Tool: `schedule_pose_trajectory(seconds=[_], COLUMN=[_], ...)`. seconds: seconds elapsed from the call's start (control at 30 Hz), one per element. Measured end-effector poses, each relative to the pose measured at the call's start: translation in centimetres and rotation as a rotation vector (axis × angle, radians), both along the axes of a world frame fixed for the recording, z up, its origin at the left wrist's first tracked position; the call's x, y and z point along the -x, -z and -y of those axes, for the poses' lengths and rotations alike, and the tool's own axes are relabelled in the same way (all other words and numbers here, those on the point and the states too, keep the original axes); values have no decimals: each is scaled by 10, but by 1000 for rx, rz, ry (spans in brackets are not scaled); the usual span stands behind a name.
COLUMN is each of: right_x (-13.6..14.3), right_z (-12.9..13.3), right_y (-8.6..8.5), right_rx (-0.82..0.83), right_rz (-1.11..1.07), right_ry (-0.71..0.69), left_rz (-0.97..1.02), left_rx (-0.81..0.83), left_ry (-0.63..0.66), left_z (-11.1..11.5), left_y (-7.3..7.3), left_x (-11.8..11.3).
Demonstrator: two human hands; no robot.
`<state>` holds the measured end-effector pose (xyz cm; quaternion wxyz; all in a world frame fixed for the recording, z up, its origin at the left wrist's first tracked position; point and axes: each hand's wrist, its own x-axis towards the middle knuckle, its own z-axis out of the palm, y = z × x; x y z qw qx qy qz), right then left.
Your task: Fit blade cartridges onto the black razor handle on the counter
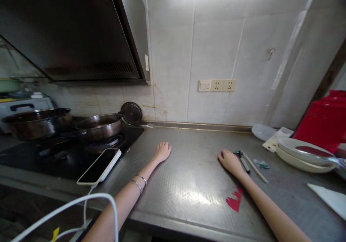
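Note:
My left hand (pixel 163 152) lies palm down on the steel countertop (pixel 189 170), fingers stretched out and holding nothing. Two silver bracelets circle that wrist. Farther right, my right hand (pixel 230 161) also rests on the counter, its fingers loosely lowered with nothing visible in them. Right beside it lies a slim dark green tool (pixel 245 164) whose kind I cannot make out; whether the hand touches it is unclear. A pale curved strip (pixel 254 167) and a small clear packet with green bits (pixel 261 164) lie just beyond. Nearer me is a torn red scrap (pixel 234 200).
Left, two metal pots (pixel 101 126) stand on the black stove under a range hood (pixel 81 29). A phone (pixel 99 167) with a white cable (pixel 67 206) sits at the stove's edge. At right are stacked plates (pixel 300 161), a red container (pixel 321 119) and a white sheet (pixel 329 198).

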<state>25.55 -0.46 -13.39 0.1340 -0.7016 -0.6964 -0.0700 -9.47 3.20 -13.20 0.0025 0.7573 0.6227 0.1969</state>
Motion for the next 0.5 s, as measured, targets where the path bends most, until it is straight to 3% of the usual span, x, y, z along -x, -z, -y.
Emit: schedule_pose_trajectory(seconds=[0.5], right_x=[-4], right_z=[-1], right_y=[8], right_rx=[-21], right_rz=[-30], right_ry=[53], left_rz=[4], left_rx=[-3], left_ry=[23], left_z=[-1], left_y=[-3], left_x=[5])
